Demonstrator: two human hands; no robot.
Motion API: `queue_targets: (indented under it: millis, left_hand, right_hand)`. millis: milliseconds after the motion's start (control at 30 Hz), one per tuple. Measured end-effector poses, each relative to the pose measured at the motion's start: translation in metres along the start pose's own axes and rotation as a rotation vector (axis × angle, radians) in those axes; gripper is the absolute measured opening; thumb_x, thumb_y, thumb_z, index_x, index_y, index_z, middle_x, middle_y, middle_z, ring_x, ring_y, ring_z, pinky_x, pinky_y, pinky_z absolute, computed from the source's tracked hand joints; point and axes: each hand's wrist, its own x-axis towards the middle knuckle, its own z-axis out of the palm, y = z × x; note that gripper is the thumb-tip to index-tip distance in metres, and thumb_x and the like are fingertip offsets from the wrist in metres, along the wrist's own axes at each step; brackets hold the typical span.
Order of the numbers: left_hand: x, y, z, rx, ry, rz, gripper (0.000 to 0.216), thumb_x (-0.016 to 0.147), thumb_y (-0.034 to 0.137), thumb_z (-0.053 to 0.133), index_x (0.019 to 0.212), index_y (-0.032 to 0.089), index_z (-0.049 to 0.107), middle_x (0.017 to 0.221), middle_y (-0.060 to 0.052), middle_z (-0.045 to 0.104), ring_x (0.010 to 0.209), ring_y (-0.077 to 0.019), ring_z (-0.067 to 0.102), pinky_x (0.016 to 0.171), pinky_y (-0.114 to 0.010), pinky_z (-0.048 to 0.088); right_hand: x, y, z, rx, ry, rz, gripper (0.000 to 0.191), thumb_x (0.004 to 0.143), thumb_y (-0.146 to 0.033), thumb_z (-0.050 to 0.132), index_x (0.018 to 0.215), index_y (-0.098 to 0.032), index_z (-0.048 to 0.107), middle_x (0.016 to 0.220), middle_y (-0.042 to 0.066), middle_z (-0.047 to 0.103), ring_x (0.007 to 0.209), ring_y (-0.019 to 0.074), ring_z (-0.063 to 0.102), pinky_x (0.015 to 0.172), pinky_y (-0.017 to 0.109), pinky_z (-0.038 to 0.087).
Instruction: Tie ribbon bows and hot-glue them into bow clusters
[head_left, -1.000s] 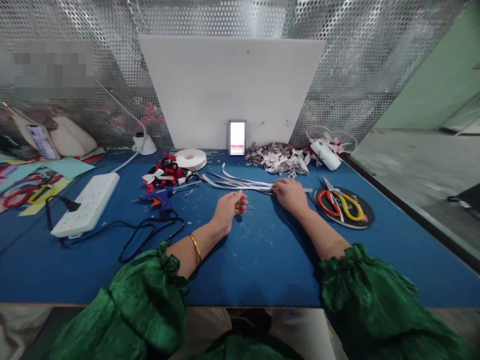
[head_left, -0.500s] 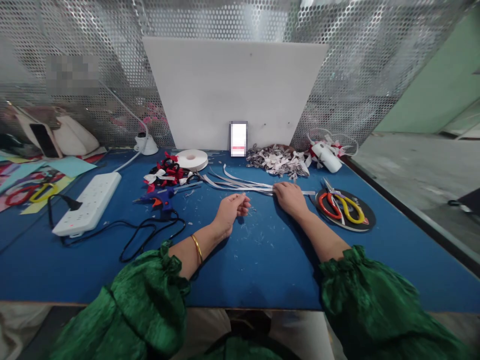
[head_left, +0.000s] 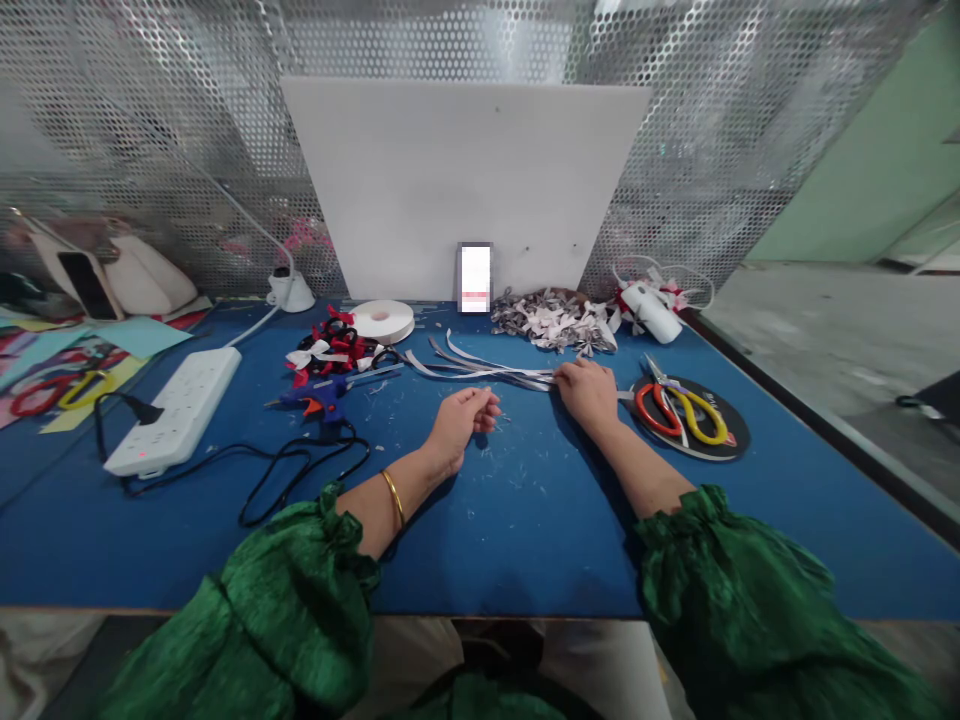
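Several thin white and grey ribbon strips (head_left: 480,371) lie across the middle of the blue table. Over their right end is my right hand (head_left: 589,390), its fingers bent and closed on the strips; one end pokes out beyond it, towards the scissors. My left hand (head_left: 463,415) rests nearer to me with thumb and forefinger pinched and the other fingers curled. Whatever may be in that pinch is too small to make out. A gold bangle circles the left wrist.
Scissors with red and yellow handles (head_left: 679,412) lie on a black disc (head_left: 724,430) at right. Ribbon bows (head_left: 559,320) are heaped behind. Leftward are a white ribbon roll (head_left: 382,322), red and black bows (head_left: 337,345), a blue glue gun (head_left: 326,397) and a power strip (head_left: 176,410).
My right hand has shifted slightly right along the strips, its fingers more bent. The strips have spread a little differently. My left hand has stayed put.
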Motion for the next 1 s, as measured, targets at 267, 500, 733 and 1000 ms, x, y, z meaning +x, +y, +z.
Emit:
queue_targets:
  millis: [267, 500, 733, 1000]
  left_hand:
    - [-0.001, 0.0, 0.0, -0.002, -0.003, -0.004, 0.024, 0.079, 0.036, 0.065, 0.077, 0.012, 0.065, 0.069, -0.004, 0.062, 0.056, -0.0079, 0.054, 0.058, -0.022, 0.045]
    - [-0.005, 0.004, 0.004, 0.048, 0.164, 0.257, 0.022, 0.074, 0.032, 0.069, 0.088, 0.016, 0.064, 0.076, -0.001, 0.063, 0.06, -0.0085, 0.054, 0.059, -0.021, 0.045]
    - [0.001, -0.002, -0.003, 0.482, 0.15, 0.473, 0.022, 0.079, 0.023, 0.065, 0.1, 0.018, 0.068, 0.093, -0.006, 0.069, 0.081, -0.0151, 0.061, 0.079, -0.028, 0.047]
    - [-0.003, -0.009, -0.001, 0.569, 0.014, 0.347, 0.016, 0.078, 0.024, 0.065, 0.091, 0.019, 0.073, 0.089, -0.007, 0.073, 0.079, -0.0186, 0.064, 0.079, -0.032, 0.049]
  right_hand:
    - [0.0, -0.004, -0.013, 0.198, 0.181, -0.007, 0.028, 0.094, -0.026, 0.044, 0.094, -0.02, 0.071, 0.089, 0.009, 0.07, 0.089, 0.023, 0.058, 0.085, 0.034, 0.033]
    - [-0.014, -0.035, -0.04, 0.583, 0.087, -0.19, 0.032, 0.096, -0.038, 0.04, 0.094, -0.02, 0.067, 0.091, 0.008, 0.07, 0.085, 0.0203, 0.062, 0.077, 0.028, 0.042]
    - [-0.019, -0.045, -0.047, 0.627, -0.435, -0.405, 0.03, 0.091, -0.037, 0.048, 0.076, -0.02, 0.067, 0.062, -0.002, 0.063, 0.055, 0.0122, 0.051, 0.056, 0.024, 0.034]
    - [-0.004, -0.01, -0.02, 0.031, -0.036, -0.119, 0.034, 0.096, -0.038, 0.044, 0.088, -0.022, 0.073, 0.088, 0.007, 0.067, 0.08, 0.0195, 0.059, 0.065, 0.03, 0.033]
